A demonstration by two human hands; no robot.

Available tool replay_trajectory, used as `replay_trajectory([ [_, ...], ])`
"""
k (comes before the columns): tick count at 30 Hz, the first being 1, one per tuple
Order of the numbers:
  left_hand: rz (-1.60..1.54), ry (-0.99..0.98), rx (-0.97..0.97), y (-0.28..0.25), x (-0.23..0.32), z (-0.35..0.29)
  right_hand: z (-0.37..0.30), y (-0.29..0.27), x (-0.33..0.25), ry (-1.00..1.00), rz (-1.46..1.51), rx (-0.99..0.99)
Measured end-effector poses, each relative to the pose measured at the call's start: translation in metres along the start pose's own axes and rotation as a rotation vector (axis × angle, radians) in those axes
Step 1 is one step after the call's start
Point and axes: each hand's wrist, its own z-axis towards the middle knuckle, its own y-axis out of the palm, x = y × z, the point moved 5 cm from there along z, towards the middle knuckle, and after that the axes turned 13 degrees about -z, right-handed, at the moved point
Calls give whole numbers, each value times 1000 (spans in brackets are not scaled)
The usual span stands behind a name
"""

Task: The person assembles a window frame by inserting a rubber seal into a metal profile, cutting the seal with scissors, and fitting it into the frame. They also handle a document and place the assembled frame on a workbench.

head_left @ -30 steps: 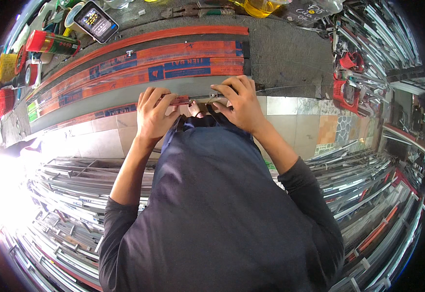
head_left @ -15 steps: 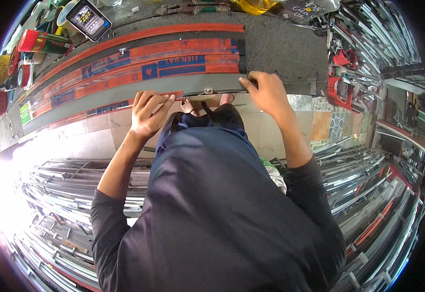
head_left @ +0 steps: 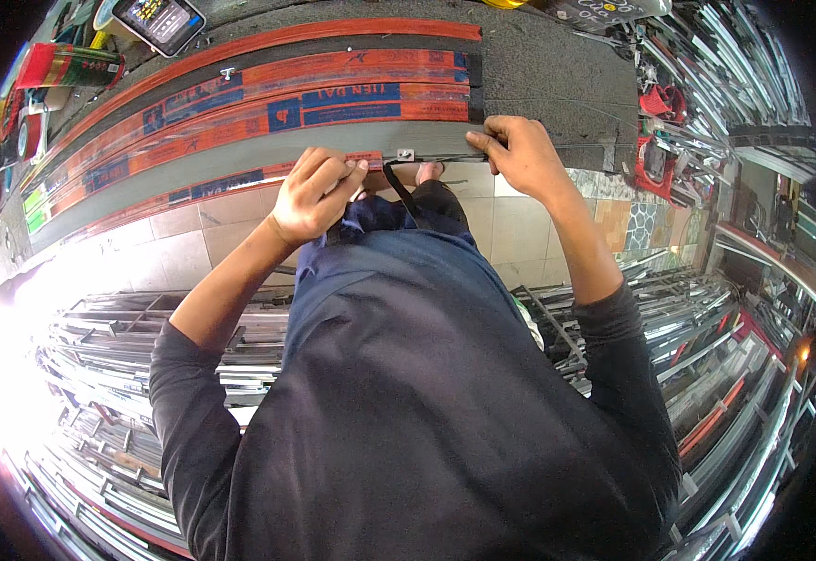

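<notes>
A long bar wrapped in orange and blue film (head_left: pixel 230 184) lies along the near edge of the bench. My left hand (head_left: pixel 317 194) is closed on its right part, thumb and fingers pinched together at the top. From the bar's end a thin dark strip (head_left: pixel 445 158) runs right to my right hand (head_left: pixel 523 161), which pinches it between thumb and curled fingers. Between the hands, a small metal bracket (head_left: pixel 405 155) sits at the bench edge beside the strip.
More orange-wrapped bars (head_left: pixel 352 100) lie across the grey bench (head_left: pixel 558 75). A phone (head_left: pixel 158 25) and a red-and-green can (head_left: pixel 71 67) stand at the far left. Red baskets (head_left: pixel 653 168) hang at the right. Racks of metal profiles (head_left: pixel 109 374) fill the space behind me.
My left hand has slid right along the wrapped bar, closer to the bracket. My right hand keeps its pinch with little movement. The whole view has shifted slightly.
</notes>
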Motion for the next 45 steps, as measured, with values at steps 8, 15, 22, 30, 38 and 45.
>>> replay_trajectory([
  [8,152,-278,-66,-6,4,4,-28,-11,-25,-110,-156,501],
  [15,199,-350,13,-2,16,6,-42,41,-92,-496,-4,555],
  [22,205,-448,-25,3,14,5,-28,40,-89,-543,-18,536],
  [30,228,-463,-25,5,17,7,8,27,-102,-565,-134,352],
  [38,228,-474,-16,5,21,10,15,22,-108,-479,-181,249],
  [45,242,-477,-53,8,19,8,17,23,-108,-462,-157,290],
])
